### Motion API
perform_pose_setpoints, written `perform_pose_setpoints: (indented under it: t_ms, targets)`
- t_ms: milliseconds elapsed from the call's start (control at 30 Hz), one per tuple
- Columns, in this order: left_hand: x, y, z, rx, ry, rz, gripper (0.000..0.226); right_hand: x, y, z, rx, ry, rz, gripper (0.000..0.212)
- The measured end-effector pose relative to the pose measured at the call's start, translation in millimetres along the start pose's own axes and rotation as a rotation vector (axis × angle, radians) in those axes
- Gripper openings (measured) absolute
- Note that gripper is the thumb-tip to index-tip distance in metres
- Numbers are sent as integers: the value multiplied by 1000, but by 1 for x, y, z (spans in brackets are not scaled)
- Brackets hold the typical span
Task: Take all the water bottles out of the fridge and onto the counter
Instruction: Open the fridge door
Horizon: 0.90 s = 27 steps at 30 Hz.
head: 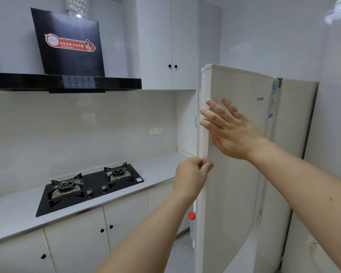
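Observation:
The beige fridge [295,134] stands at the right with its door [240,184] swung partly open toward me. My left hand [191,174] pinches the door's white left edge at mid height. My right hand [228,129] lies flat with straight fingers on the door's outer face, just above the left hand. Behind the door's edge, low down, a water bottle with a red cap [191,216] peeks out; its body is mostly hidden. The fridge's inside is hidden by the door. The grey counter [161,166] runs along the left wall.
A black two-burner gas hob [91,188] is set into the counter, with a black range hood [65,81] above it. White wall cupboards [169,46] hang beside the fridge and base cabinets [77,237] stand below the counter. Wall sockets [156,131] sit on the backsplash.

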State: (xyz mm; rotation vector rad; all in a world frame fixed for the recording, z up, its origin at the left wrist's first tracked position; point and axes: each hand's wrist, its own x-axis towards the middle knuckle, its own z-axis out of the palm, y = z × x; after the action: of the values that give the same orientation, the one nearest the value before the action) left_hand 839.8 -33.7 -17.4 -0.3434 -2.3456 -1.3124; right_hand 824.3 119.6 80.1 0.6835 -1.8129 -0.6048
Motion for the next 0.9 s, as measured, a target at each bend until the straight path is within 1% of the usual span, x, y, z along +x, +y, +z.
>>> perform_pose_setpoints:
  t_ms: [100,233,333,433,533,567,700,900]
  targets:
    - [-2,2,0,37,-25,-4,34,0,-4,-8,58,-25,47,36]
    - [-1,-12,-20,129,-58,19,39,17,-17,-21,206,59,103,39]
    - [2,-35,-47,299,-49,32,40,42,-35,-24,286,71,134,40]
    - [8,-61,-80,493,-36,53,42,64,-60,-15,375,-8,199,47]
    - [17,-87,-117,591,-11,37,42,84,-88,2,445,-91,223,56]
    - [21,-97,-128,608,-7,25,43,91,-96,8,460,-104,226,57]
    - [40,-132,-164,637,4,12,44,117,-129,39,515,-168,247,51]
    - [85,-192,-197,659,-63,-20,44,164,-177,99,597,-285,296,51]
